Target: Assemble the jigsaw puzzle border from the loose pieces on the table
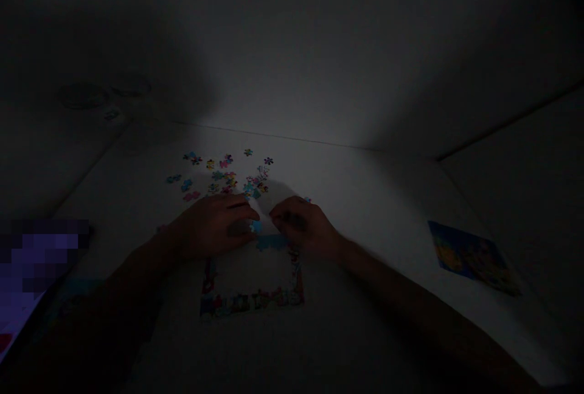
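Head view, left hand (213, 227), right hand (301, 227), seemingly cardboard jigsaw border (252, 303)

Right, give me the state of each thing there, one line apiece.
Puzzle border: bottom and sides joined, centre unfilled.
Loose puzzle pieces: scattered apart, beyond the border.
Printed picture: lying flat, right of the puzzle.
Left hand: fingers extended over the border's top.
Right hand: fingers curled, grip unclear in the dark.

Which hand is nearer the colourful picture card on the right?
The right hand is nearer, some way left of the picture card. The left hand lies farther left, with the right hand between it and the card.
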### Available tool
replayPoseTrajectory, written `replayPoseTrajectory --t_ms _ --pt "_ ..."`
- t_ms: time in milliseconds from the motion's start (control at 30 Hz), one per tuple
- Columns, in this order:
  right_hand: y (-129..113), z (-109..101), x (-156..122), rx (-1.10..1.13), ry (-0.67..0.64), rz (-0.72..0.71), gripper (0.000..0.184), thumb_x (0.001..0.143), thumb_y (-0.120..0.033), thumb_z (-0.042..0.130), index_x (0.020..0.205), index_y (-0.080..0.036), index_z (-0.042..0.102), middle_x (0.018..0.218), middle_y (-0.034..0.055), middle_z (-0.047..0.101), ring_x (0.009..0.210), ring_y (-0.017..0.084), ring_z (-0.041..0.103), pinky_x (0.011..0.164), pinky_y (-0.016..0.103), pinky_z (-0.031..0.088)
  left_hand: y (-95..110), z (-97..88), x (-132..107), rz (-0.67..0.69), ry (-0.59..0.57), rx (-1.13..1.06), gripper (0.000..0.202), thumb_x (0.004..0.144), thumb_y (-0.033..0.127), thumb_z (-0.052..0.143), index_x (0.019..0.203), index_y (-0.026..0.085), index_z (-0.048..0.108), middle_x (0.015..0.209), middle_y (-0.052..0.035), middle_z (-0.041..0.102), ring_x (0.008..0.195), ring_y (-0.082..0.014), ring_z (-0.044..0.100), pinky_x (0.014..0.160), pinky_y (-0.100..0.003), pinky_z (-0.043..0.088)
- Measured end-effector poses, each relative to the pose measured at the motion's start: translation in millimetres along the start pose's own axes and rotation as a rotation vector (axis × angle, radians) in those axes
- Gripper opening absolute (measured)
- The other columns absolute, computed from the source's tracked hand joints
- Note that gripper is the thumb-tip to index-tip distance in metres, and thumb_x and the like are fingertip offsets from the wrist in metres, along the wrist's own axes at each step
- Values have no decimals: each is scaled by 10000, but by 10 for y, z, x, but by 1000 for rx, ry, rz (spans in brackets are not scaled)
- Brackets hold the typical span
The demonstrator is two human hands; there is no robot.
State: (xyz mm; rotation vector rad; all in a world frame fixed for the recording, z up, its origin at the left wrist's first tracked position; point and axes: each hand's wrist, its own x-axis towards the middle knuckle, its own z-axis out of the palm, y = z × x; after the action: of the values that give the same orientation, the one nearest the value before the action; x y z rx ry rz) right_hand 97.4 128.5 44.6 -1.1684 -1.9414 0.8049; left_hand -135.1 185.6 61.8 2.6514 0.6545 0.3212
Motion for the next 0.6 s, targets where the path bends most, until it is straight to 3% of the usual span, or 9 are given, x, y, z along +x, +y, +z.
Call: replayPoseTrajectory --t_ms 100,200,333,600 --pt "-5 -37 -95 -206 -61 -291 94 857 -219 567 878 -191 654 846 57 680 816 174 614 760 328 480 51 -33 -9 -15 -77 -7 217 902 371 523 1043 254 639 1024 -16 633 954 -178 585 814 -301 436" --pt "-7 -29 -142 -320 -133 -439 123 858 -258 571 897 -192 667 879 67 686 829 184 621 774 347 476 81 -30 -2 -34 -158 6 223 880 376 538 1043 264 642 1028 -9 642 949 -192 590 823 -325 425" --pt "-6 -7 -140 -378 -236 -462 164 868 -269 553 921 -181 681 897 80 682 864 199 617 791 368 468 88 -14 -6 -87 -247 -13 214 877 378 535 1017 260 646 1005 -10 628 928 -179 589 789 -303 424" --pt "-2 -10 -134 -375 -266 -423 153 866 -263 560 917 -197 688 904 69 671 871 192 601 806 363 458 84 -4 -24 -99 -250 -69 249 848 362 573 1074 268 616 1031 -7 612 930 -172 589 772 -282 435"
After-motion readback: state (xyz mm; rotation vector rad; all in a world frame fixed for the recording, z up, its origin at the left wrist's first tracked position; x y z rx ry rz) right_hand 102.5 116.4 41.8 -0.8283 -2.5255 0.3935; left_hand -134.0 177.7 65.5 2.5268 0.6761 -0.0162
